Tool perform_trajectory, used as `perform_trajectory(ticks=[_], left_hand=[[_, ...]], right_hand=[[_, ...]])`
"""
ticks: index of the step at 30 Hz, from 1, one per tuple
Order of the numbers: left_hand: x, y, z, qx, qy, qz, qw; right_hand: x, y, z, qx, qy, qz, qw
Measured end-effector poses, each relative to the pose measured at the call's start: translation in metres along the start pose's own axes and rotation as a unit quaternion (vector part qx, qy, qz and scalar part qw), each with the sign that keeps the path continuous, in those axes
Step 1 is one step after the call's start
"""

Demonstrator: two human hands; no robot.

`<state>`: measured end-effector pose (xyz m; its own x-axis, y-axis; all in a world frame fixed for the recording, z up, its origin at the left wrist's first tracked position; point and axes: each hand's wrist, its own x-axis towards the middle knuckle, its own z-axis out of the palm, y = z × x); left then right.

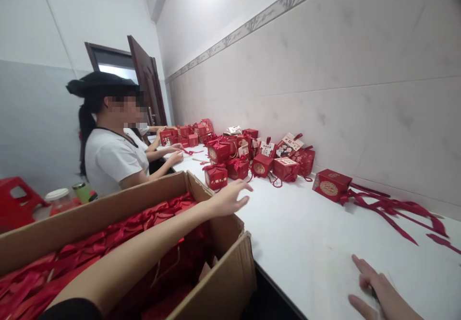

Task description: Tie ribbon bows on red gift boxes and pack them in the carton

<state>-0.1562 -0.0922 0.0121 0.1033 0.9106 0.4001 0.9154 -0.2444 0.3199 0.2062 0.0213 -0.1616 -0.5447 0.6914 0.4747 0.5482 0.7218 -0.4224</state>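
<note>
My left hand (230,196) is stretched out over the far corner of a cardboard box (223,286), fingers spread, holding nothing. It points toward a small red gift box (216,176) a little beyond it on the white table (298,233). My right hand (376,291) lies at the bottom right on the table with its fingers extended flat, and nothing shows in it. A single red gift box (331,184) stands by the wall, with loose red ribbons (392,209) trailing to its right.
The cardboard box holds a heap of red ribbons (108,243). Several red gift boxes (252,154) crowd the table's far end along the tiled wall. A person in a white shirt (111,159) sits to the left, hands on the table. A red stool (16,200) and jars (57,197) stand behind.
</note>
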Motion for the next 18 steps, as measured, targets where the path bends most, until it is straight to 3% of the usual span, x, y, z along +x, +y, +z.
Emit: perform_trajectory(ticks=[4,9,13,18], left_hand=[[0.016,-0.065,-0.015,0.093,0.081,-0.153,0.981],[0.034,-0.125,-0.033,0.117,0.113,-0.289,0.943],[0.041,-0.152,-0.036,0.072,0.076,-0.395,0.913],[0.045,-0.160,-0.034,0.042,-0.002,-0.430,0.902]], right_hand=[[0.036,0.009,-0.002,0.007,-0.049,0.021,0.999],[0.048,0.006,-0.004,0.029,-0.068,0.033,0.997],[0.045,0.001,-0.009,0.032,-0.099,0.030,0.994],[0.044,0.004,-0.016,0.035,-0.124,0.022,0.991]])
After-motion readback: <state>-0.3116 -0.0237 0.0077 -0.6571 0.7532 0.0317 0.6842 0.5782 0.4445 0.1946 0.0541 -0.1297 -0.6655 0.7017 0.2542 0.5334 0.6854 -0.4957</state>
